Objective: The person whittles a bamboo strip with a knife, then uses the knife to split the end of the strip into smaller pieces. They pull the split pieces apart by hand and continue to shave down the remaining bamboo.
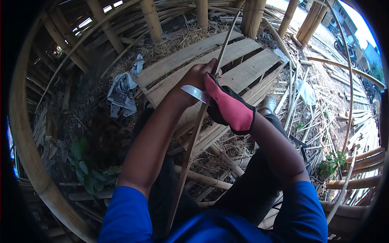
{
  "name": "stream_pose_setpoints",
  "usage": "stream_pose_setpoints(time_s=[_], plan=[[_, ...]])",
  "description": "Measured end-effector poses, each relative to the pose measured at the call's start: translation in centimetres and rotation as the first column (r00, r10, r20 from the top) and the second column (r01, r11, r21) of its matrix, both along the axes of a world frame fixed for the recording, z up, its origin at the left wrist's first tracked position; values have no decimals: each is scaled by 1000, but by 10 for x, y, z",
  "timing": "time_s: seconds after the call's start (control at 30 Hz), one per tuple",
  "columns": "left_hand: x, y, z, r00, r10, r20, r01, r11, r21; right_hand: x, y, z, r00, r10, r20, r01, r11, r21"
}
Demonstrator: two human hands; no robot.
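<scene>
A long, thin bamboo strip (190, 152) runs slantwise from near my lap up past both hands. My bare left hand (202, 75) is closed around its upper part. My right hand (230, 106), in a pink and black glove, is closed on a knife (195, 93) just below the left hand. The blade points left across the strip, in front of my left wrist; the knife's handle is hidden in the glove. Beneath both hands stands a low slatted wooden platform (243, 77) with gaps between its boards.
Crumpled newspaper (122, 91) lies left of the platform. Bamboo posts (150, 20) stand behind it, and a thick curved bamboo pole (30, 141) arcs along the left. Cut bamboo pieces (291, 95) and straw litter the ground at right. Green leafy plants (332, 162) grow low at right.
</scene>
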State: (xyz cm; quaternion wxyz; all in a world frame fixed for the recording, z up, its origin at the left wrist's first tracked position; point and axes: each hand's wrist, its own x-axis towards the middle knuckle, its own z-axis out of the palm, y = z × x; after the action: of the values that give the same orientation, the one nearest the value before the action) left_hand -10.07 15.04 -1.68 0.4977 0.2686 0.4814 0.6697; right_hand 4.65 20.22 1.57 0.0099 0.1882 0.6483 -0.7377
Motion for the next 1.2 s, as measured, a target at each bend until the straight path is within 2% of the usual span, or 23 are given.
stream_pose_setpoints(time_s=[0.07, 0.13, 0.17, 0.23, 0.27, 0.3, 0.33, 0.4, 0.47, 0.5, 0.57, 0.6, 0.67, 0.8, 0.87, 1.0, 1.07, 1.2], plan=[[1, -3, 1, 1000, 4, 5, -4, 1000, 3, 0, -1, -1, 1000, 13, 23, -12, 999, -39], [-1, -2, 4, 981, 114, -154, -133, 984, -120, -3, -1, -9, 999, -32, -42, 35, 998, 59], [-3, -5, 5, 981, 119, -151, -137, 984, -117, -5, -3, -11, 999, -28, -40, 31, 998, 62], [-2, -13, 20, 950, 151, -272, -186, 977, -107, -7, -10, -17, 975, -184, -124, 211, 944, 254], [-6, -14, 17, 951, 150, -270, -185, 977, -109, -8, -8, -26, 975, -185, -121, 210, 944, 253], [-11, -14, 15, 966, 162, -200, -176, 983, -58, -10, -8, -31, 927, -122, -353, 297, 814, 499], [-15, -14, 12, 977, 170, -127, -173, 985, -6, -11, -8, -35, 842, 13, -540, 420, 613, 670], [-23, -14, 6, 981, 165, -103, -167, 986, -12, -8, -8, -38, 857, 22, -514, 400, 600, 693], [-31, -12, -2, 988, 151, -28, -149, 987, 52, -10, -5, -39, 780, 176, -600, 522, 344, 780], [-32, -10, -3, 988, 154, -25, -152, 987, 53, -10, -6, -37, 781, 179, -598, 520, 345, 782], [-34, -5, -6, 979, 203, -28, -202, 979, 27, -12, -10, -30, 854, 150, -498, 487, 108, 867], [-34, -5, -5, 978, 206, -25, -205, 978, 29, -13, -13, -31, 854, 154, -496, 485, 108, 868], [-34, -6, -5, 993, 91, 72, -96, 993, 64, -15, -18, -34, 896, 135, -424, 444, -245, 862], [-37, -8, -9, 983, 9, 184, -36, 989, 143, -18, -14, -33, 891, 219, -398, 443, -226, 867], [-37, -8, -10, 995, 47, 86, -56, 994, 99, -18, -11, -34, 943, 187, -275, 318, -261, 912], [-33, -6, -15, 998, 59, 23, -62, 991, 123, -18, -2, -40, 897, 273, -347, 407, -208, 889], [-27, -4, -12, 984, 180, -14, -180, 984, -10, -14, 1, -40, 951, 256, -175, 249, -296, 922], [-21, -4, -5, 971, 236, -22, -236, 972, 1, -10, 2, -27, 935, 300, -188, 270, -262, 927]])
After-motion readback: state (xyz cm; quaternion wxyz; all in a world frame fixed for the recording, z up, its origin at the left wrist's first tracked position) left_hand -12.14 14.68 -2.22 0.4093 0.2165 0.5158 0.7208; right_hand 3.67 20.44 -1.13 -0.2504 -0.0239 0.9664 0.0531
